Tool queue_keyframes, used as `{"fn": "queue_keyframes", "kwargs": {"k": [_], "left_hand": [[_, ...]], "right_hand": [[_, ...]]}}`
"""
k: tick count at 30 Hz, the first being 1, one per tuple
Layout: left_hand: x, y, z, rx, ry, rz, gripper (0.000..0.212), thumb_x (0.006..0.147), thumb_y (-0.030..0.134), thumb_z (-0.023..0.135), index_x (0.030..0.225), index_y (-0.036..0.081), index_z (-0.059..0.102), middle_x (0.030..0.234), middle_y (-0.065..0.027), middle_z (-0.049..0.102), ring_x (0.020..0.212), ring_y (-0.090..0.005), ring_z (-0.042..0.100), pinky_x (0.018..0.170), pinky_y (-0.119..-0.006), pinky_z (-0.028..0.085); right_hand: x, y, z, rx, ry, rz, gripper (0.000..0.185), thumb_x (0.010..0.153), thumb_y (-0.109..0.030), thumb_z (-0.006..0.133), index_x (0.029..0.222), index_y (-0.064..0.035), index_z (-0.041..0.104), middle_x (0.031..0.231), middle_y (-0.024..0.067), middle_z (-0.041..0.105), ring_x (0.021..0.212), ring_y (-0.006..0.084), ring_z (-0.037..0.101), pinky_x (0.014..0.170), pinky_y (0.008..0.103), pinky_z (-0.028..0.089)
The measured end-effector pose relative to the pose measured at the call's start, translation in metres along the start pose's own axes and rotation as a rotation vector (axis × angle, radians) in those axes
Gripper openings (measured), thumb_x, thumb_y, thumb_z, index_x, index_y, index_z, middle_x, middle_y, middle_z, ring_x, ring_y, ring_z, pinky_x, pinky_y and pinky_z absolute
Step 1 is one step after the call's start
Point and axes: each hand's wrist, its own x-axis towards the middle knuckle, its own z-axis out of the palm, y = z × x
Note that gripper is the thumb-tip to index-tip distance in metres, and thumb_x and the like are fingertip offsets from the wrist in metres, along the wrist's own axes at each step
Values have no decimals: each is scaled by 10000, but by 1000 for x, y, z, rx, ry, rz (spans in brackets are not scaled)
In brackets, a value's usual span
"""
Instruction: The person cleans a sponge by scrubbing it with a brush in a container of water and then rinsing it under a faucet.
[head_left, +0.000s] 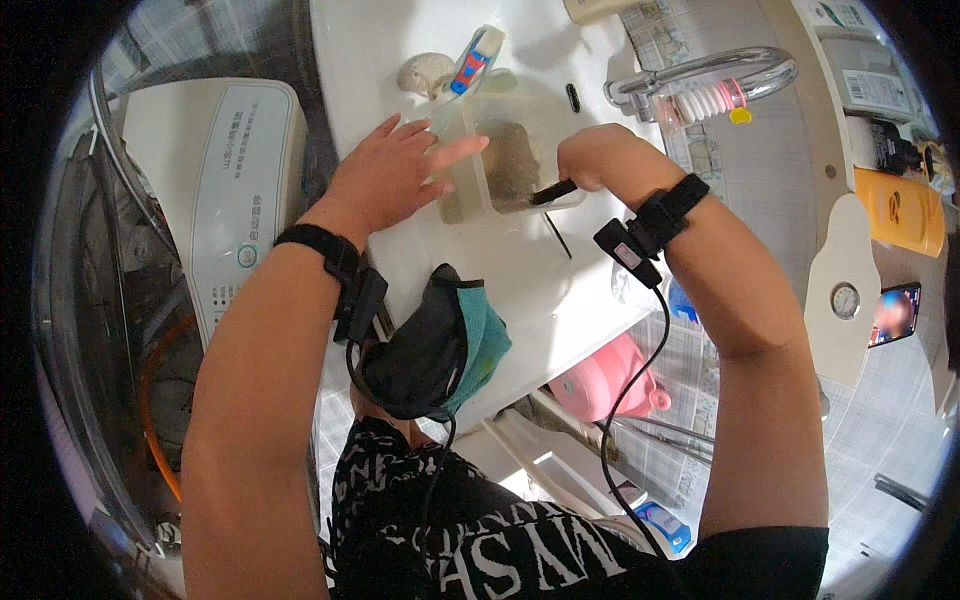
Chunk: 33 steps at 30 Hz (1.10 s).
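Observation:
A translucent plastic container (532, 196) sits on the white sink surface with murky, brownish matter inside. My left hand (409, 169) is at its left side, fingers spread, the index finger reaching over the rim; whether it touches the rim I cannot tell. With my right hand (600, 154) I hold a dark-handled brush (555, 192), its dark end inside the container's near right corner. Behind the container lie a rounded pale stone-like object (426, 75) and a blue and red packaged item (471, 69). A thin black stick (558, 235) lies just in front of it.
A chrome faucet (701, 67) with a ribbed extension reaches in from the right. The washing machine (244, 180) stands at left. A black and teal cloth item (450, 345) lies at the near edge, with a pink basin (607, 379) below. Bottles line the right side.

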Motion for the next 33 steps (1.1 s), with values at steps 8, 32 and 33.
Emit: {"fn": "queue_keyframes", "kwargs": {"k": [8,32,33], "left_hand": [[1,-2,2,-30,25,36,662,839,257,625,1392,355,276,1218,-114,565,1230,-288,449,1076,-445,302],[3,1,-11,-59,-35,24,661,809,266,652,1377,337,321,1171,-110,560,1184,-292,476,1061,-444,311],[2,1,-11,-46,-18,29,663,808,267,653,1377,337,322,1168,-109,560,1186,-291,473,1062,-443,310]], "right_hand": [[18,7,-11,-245,568,61,172,796,-152,544,814,-132,714,847,54,687,842,212,659,698,359,496],[40,-29,29,105,514,-111,178,784,-171,558,872,-177,713,861,74,670,841,261,655,686,385,523],[31,-26,29,171,474,-116,187,788,-171,555,888,-195,710,866,73,662,841,265,650,689,390,521]]}}
